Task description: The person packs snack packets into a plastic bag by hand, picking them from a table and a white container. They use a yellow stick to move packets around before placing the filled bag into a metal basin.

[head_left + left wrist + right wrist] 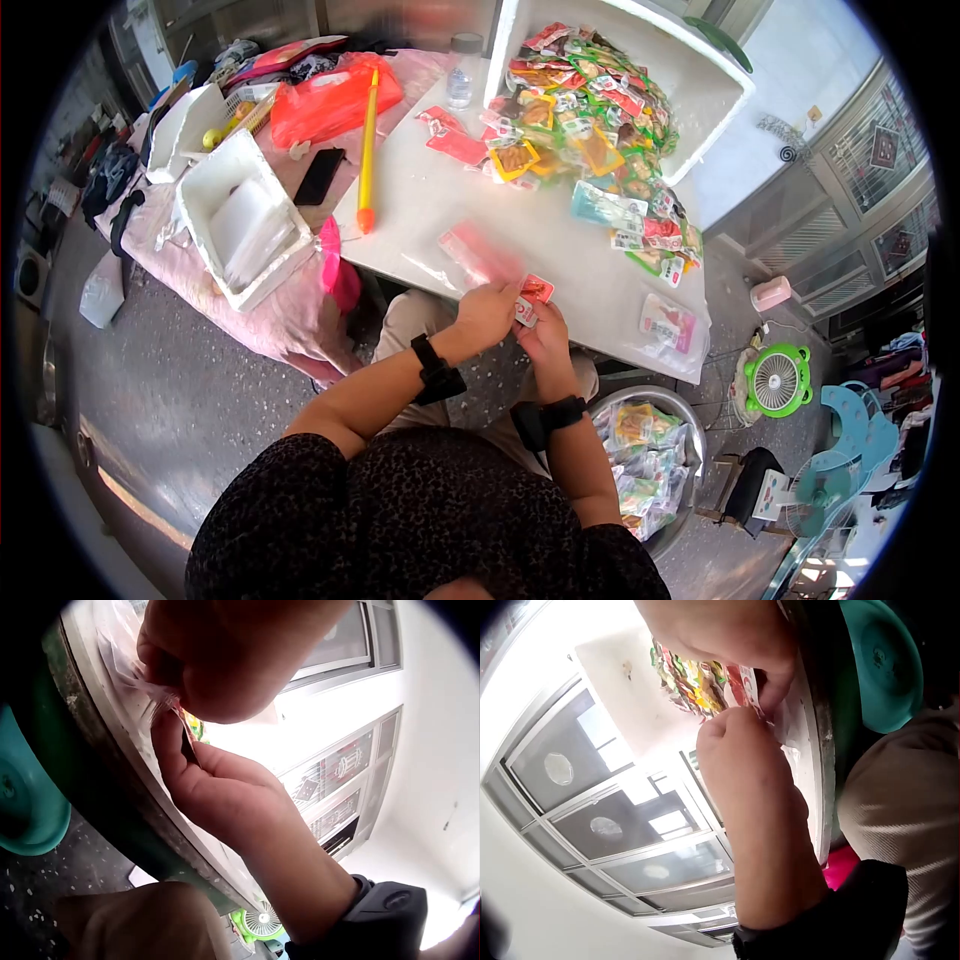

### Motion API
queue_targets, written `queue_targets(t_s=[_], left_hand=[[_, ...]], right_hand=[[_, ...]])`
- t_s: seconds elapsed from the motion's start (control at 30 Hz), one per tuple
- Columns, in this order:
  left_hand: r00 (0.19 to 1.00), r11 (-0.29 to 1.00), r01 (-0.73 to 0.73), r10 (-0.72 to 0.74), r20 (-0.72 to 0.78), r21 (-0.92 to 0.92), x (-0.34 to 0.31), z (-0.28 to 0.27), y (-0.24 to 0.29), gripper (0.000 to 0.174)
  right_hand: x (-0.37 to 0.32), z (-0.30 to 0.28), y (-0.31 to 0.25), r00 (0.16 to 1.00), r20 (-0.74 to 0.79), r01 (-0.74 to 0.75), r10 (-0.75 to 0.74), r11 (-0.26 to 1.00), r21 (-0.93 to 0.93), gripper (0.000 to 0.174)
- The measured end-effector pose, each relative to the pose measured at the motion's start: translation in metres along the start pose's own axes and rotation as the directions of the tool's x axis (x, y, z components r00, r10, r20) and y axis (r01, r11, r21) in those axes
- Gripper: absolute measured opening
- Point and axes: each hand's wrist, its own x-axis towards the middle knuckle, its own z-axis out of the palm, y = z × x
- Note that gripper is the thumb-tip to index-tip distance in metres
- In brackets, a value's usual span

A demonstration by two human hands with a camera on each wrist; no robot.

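Note:
My right hand [545, 338] pinches a small red and white food packet [537, 289] between thumb and fingers at the table's front edge. Right beside it, my left hand [486, 316] is curled, its fingertips close to the packet. A clear, pinkish plastic bag [478, 252], blurred, extends from the left hand over the table. In the left wrist view the curled left hand [225, 660] grips the crumpled clear plastic [124, 645], which meets the packet in the right hand [225, 784]. The right wrist view shows the packet [744, 686] between both hands.
A tipped white foam box [705, 130] spills many food packets [620, 110] onto the table [400, 190]. More packets fill a metal basin [690, 410] at lower right. A clear pink-printed bag [672, 325] lies at the right edge. A yellow stick [369, 150] and phone [320, 177] lie left.

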Motion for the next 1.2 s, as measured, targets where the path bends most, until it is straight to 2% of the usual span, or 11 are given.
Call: queue_targets(t_s=[0.13, 0.23, 0.33, 0.53, 0.63, 0.73, 0.83, 0.93, 1.03, 1.13, 1.2], left_hand=[[1.0, 1.0, -0.018, 0.018, 0.0, 0.003, -0.009, -0.005, -0.003, 0.012], [0.997, 0.998, -0.057, 0.056, -0.055, -0.012, -0.014, -0.007, -0.007, 0.012], [0.993, 0.996, -0.086, 0.084, -0.087, -0.02, -0.017, -0.005, -0.01, 0.011], [0.992, 0.997, -0.068, 0.063, -0.111, -0.038, -0.016, -0.008, -0.01, 0.012], [0.992, 0.997, -0.064, 0.058, -0.116, -0.05, -0.018, -0.013, -0.016, 0.012], [0.996, 0.996, -0.056, 0.052, -0.069, -0.071, -0.017, -0.009, -0.028, 0.013], [1.0, 0.985, 0.005, 0.0, 0.031, -0.171, -0.009, -0.018, -0.03, 0.013], [0.997, 0.973, 0.051, -0.036, 0.07, -0.225, 0.021, -0.039, -0.038, 0.014], [0.991, 0.995, 0.094, -0.091, 0.099, -0.028, 0.069, -0.043, -0.079, 0.016], [0.986, 0.98, 0.161, -0.165, 0.023, 0.116, 0.117, -0.04, -0.12, 0.021], [0.974, 0.96, 0.221, -0.225, 0.003, 0.173, 0.145, -0.037, -0.146, 0.027]], right_hand=[[0.001, 0.019, -0.003, 0.984, -0.12, -0.166, 0.135, 0.938, -0.305, 0.013], [0.004, 0.011, -0.017, 0.987, -0.119, -0.16, 0.108, 0.631, -0.759, 0.012], [0.006, 0.011, -0.012, 0.991, -0.094, -0.135, 0.1, 0.579, -0.804, 0.01], [0.011, 0.04, 0.001, 0.976, -0.082, -0.217, 0.202, 0.859, -0.463, 0.01], [0.018, 0.033, 0.008, 0.983, 0.031, -0.158, 0.18, 0.924, -0.347, 0.021], [0.015, 0.032, 0.011, 0.979, -0.014, -0.195, 0.204, 0.909, -0.369, 0.02], [0.014, 0.037, -0.002, 0.973, -0.147, -0.228, 0.176, 0.695, -0.682, 0.019], [0.026, 0.002, -0.006, 0.959, 0.008, 0.136, -0.285, 0.433, -0.891, 0.019], [0.03, -0.019, -0.013, 0.625, 0.368, 0.341, -0.688, -0.184, -0.922, 0.023], [0.035, -0.032, -0.008, 0.503, 0.531, 0.356, -0.682, -0.396, -0.846, 0.023], [0.034, -0.032, -0.005, 0.596, 0.455, 0.294, -0.662, -0.347, -0.891, 0.022]])
